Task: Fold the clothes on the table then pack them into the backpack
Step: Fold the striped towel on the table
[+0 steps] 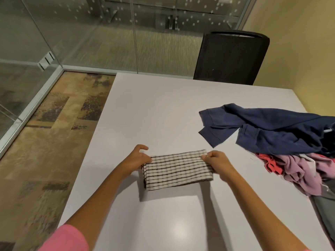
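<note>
On table | striped cloth folded, long axis left-right | both hands pinch ends

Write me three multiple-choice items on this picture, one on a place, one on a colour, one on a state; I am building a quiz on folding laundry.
1. Where does the crumpled navy blue garment lie on the white table?
A. the right side
B. the left edge
C. under the chair

2. What colour are the stripes on the folded white cloth?
A. red
B. dark brown to black
C. green

3. What is the state of the striped cloth?
A. spread flat in one layer
B. folded, held at both ends
C. hanging off the table

Answers:
1 A: it lies right of the cloth, beyond the pink and mauve clothes.
2 B: dark lines cross the white fabric.
3 B: the left hand and right hand grip its layered ends.
</note>
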`<act>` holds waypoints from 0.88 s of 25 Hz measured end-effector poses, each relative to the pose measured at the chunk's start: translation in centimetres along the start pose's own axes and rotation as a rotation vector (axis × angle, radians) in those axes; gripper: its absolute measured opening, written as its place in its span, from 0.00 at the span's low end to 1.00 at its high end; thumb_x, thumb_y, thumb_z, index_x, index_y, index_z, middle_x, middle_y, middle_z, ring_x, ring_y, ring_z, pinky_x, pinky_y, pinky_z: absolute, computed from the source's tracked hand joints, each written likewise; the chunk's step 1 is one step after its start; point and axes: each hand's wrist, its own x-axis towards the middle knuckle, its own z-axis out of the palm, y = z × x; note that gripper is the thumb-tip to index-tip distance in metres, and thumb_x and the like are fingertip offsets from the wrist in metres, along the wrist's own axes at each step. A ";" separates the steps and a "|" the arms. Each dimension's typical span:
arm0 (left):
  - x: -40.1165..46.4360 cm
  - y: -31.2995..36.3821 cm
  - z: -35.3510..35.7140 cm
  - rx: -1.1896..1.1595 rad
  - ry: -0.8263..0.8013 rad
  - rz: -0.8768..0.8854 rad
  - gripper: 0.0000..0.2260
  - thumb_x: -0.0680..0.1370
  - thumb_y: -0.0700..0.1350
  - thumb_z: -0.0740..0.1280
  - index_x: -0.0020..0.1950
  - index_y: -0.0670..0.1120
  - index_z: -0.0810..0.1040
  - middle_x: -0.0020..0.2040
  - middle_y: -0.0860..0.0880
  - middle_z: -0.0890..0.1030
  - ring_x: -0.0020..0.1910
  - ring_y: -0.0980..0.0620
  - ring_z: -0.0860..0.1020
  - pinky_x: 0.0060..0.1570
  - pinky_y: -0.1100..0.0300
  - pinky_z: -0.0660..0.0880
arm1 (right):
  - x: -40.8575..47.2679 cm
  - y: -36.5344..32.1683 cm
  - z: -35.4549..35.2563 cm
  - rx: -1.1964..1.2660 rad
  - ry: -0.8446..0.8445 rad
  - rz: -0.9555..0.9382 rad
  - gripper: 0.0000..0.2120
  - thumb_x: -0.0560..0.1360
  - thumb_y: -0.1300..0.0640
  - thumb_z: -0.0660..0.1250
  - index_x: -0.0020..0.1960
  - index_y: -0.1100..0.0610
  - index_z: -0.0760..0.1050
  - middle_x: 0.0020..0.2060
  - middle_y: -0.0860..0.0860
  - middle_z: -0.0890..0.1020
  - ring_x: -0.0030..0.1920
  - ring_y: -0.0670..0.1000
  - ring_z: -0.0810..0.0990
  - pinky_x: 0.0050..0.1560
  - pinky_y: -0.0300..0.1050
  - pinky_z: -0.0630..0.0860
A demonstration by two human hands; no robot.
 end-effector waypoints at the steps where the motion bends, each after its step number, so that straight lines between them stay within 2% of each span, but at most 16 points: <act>1: 0.1 -1.2 0.2 0.001 0.014 -0.057 0.23 0.71 0.42 0.71 0.63 0.49 0.67 0.49 0.45 0.78 0.44 0.49 0.77 0.45 0.51 0.74 | 0.0 1.9 1.0 -0.025 -0.026 0.058 0.13 0.75 0.59 0.69 0.36 0.56 0.67 0.31 0.54 0.73 0.30 0.50 0.71 0.31 0.40 0.70; 3: 0.1 -3.5 1.1 0.011 0.092 -0.085 0.26 0.70 0.42 0.71 0.65 0.47 0.64 0.56 0.43 0.75 0.47 0.50 0.75 0.41 0.60 0.74 | -0.5 4.7 2.8 -0.072 -0.028 0.122 0.07 0.76 0.59 0.68 0.45 0.57 0.70 0.39 0.54 0.77 0.38 0.52 0.76 0.39 0.46 0.75; 4: 0.0 -4.7 1.7 0.087 0.186 -0.058 0.26 0.72 0.41 0.71 0.66 0.47 0.64 0.60 0.43 0.71 0.51 0.49 0.74 0.42 0.63 0.74 | -0.8 5.6 3.6 -0.111 -0.009 0.121 0.08 0.76 0.59 0.67 0.53 0.57 0.70 0.45 0.55 0.78 0.43 0.53 0.77 0.45 0.48 0.77; 6: 0.0 -7.0 2.6 0.478 0.436 0.069 0.24 0.75 0.44 0.70 0.68 0.46 0.65 0.65 0.45 0.67 0.60 0.46 0.70 0.53 0.56 0.74 | -1.5 7.3 5.3 -0.229 0.085 0.054 0.20 0.77 0.61 0.65 0.67 0.59 0.64 0.58 0.56 0.75 0.53 0.53 0.75 0.56 0.49 0.74; 7: -0.1 -8.0 3.1 0.653 0.520 0.161 0.23 0.75 0.45 0.69 0.68 0.45 0.67 0.66 0.45 0.68 0.63 0.44 0.69 0.57 0.50 0.73 | -2.0 7.9 6.0 -0.315 0.169 -0.007 0.23 0.76 0.61 0.65 0.69 0.60 0.62 0.61 0.57 0.72 0.56 0.54 0.73 0.58 0.50 0.71; 9: -0.7 -9.6 4.2 0.877 0.592 0.363 0.20 0.75 0.45 0.69 0.66 0.44 0.72 0.68 0.43 0.70 0.66 0.41 0.70 0.59 0.44 0.72 | -3.2 8.5 7.5 -0.539 0.340 -0.182 0.23 0.76 0.60 0.65 0.69 0.60 0.65 0.64 0.58 0.70 0.62 0.59 0.70 0.59 0.55 0.71; 10: -1.1 -10.2 4.8 0.982 0.567 0.459 0.19 0.76 0.46 0.66 0.66 0.43 0.73 0.69 0.43 0.70 0.67 0.41 0.69 0.60 0.44 0.72 | -3.8 8.9 8.4 -0.631 0.377 -0.292 0.22 0.76 0.59 0.65 0.68 0.60 0.67 0.64 0.57 0.71 0.64 0.60 0.69 0.59 0.57 0.71; 12: -1.5 -11.7 5.7 1.185 0.439 0.564 0.21 0.78 0.49 0.58 0.69 0.43 0.72 0.72 0.42 0.68 0.71 0.41 0.67 0.62 0.44 0.71 | -5.1 9.3 10.8 -0.716 0.320 -0.461 0.19 0.77 0.56 0.63 0.67 0.58 0.69 0.65 0.57 0.71 0.66 0.58 0.69 0.60 0.58 0.72; 14: -1.5 -12.9 5.7 1.291 0.328 0.521 0.24 0.79 0.52 0.52 0.71 0.43 0.69 0.75 0.41 0.65 0.73 0.40 0.65 0.62 0.41 0.72 | -6.0 10.2 13.3 -0.822 0.162 -0.514 0.21 0.79 0.49 0.56 0.70 0.55 0.68 0.68 0.56 0.71 0.69 0.59 0.69 0.61 0.57 0.72; 17: -1.1 -13.5 5.2 1.331 0.242 0.408 0.26 0.81 0.55 0.47 0.73 0.43 0.67 0.75 0.41 0.63 0.73 0.38 0.64 0.62 0.40 0.70 | -6.2 12.0 15.2 -1.052 -0.007 -0.438 0.27 0.81 0.38 0.43 0.74 0.49 0.61 0.74 0.57 0.65 0.73 0.61 0.60 0.66 0.62 0.63; 19: -0.9 -13.2 5.1 1.338 0.192 0.383 0.27 0.80 0.55 0.47 0.73 0.43 0.67 0.75 0.41 0.63 0.73 0.38 0.64 0.62 0.40 0.70 | -6.2 12.8 15.3 -1.092 -0.026 -0.398 0.29 0.80 0.36 0.41 0.76 0.48 0.58 0.75 0.56 0.61 0.74 0.61 0.54 0.67 0.63 0.58; 22: -0.6 -12.4 4.8 1.318 0.146 0.409 0.26 0.80 0.55 0.49 0.73 0.43 0.68 0.75 0.42 0.63 0.72 0.38 0.65 0.61 0.40 0.71 | -6.2 12.6 15.4 -1.105 -0.024 -0.323 0.29 0.80 0.35 0.42 0.77 0.46 0.53 0.76 0.55 0.57 0.74 0.63 0.51 0.71 0.66 0.55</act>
